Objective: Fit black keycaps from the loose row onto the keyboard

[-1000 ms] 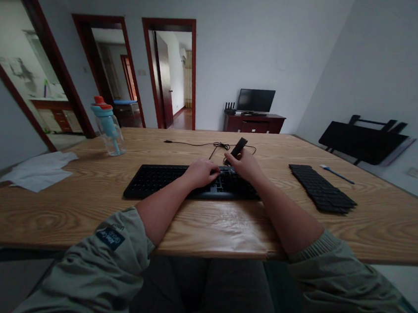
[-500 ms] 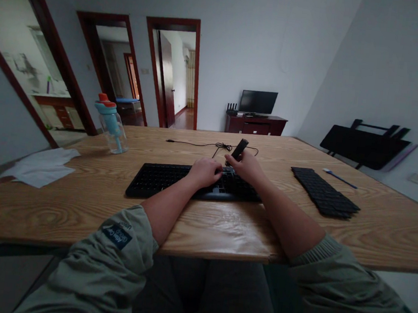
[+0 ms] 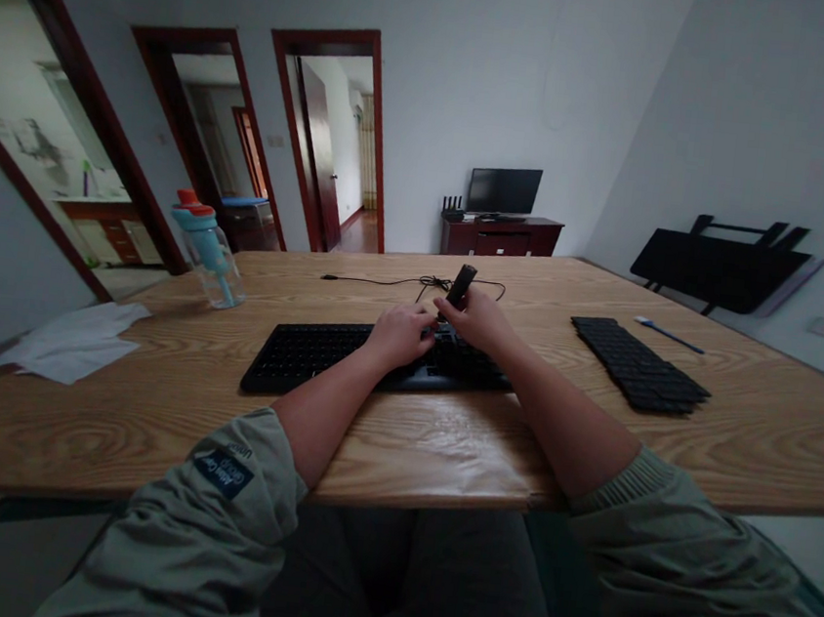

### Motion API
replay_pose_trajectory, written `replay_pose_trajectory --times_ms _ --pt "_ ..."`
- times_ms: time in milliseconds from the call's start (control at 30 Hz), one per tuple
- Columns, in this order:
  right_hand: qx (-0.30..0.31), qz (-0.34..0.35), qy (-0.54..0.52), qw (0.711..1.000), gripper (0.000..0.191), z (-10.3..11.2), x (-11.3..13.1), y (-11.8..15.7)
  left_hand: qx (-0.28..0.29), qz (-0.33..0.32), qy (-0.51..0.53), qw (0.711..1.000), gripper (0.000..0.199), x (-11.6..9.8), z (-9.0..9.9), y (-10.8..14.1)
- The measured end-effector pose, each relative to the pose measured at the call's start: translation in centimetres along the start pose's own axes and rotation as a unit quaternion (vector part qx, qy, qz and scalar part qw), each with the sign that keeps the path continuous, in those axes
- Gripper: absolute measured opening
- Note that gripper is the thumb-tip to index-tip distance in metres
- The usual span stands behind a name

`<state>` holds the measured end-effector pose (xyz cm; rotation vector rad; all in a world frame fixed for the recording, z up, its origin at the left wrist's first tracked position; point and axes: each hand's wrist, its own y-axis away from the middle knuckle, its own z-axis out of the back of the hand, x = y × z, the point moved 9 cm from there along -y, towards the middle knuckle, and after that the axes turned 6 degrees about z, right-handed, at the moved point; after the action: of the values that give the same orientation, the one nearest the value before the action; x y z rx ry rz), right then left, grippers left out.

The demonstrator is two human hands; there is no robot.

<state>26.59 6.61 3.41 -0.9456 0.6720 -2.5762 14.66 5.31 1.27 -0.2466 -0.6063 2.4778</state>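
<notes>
R hand (image 3: 482,322) pinches black tool (image 3: 463,282), tilted up over keyboard (image 3: 305,348), which lies crosswise on counter (image 3: 441,449). L hand (image 3: 400,335), fingers bunched, is just beside tool's low end, approx.; can't tell its grip.

Right hand (image 3: 482,320) grips 1 black tool (image 3: 461,285) above keyboard (image 3: 319,350).

The counter (image 3: 427,448) has a smooth wood-grain surface with a glossy patch; the keyboard (image 3: 311,349) looks like dark plastic, the bottle (image 3: 212,263) clear, shiny plastic, the sleeves (image 3: 176,519) matt, wrinkled cloth.
</notes>
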Motion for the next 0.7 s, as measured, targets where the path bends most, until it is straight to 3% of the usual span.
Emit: replay_pose_trajectory --times_ms 333,700 --pt "0.0 0.026 -0.018 1.0 0.026 0.01 0.14 -0.24 0.003 0.017 0.004 1.0 0.021 0.08 0.54 0.1" --pt "0.002 0.018 -0.025 1.0 0.026 0.14 -0.02 -0.32 0.027 -0.007 0.039 0.999 0.018 0.26 -0.33 0.21"
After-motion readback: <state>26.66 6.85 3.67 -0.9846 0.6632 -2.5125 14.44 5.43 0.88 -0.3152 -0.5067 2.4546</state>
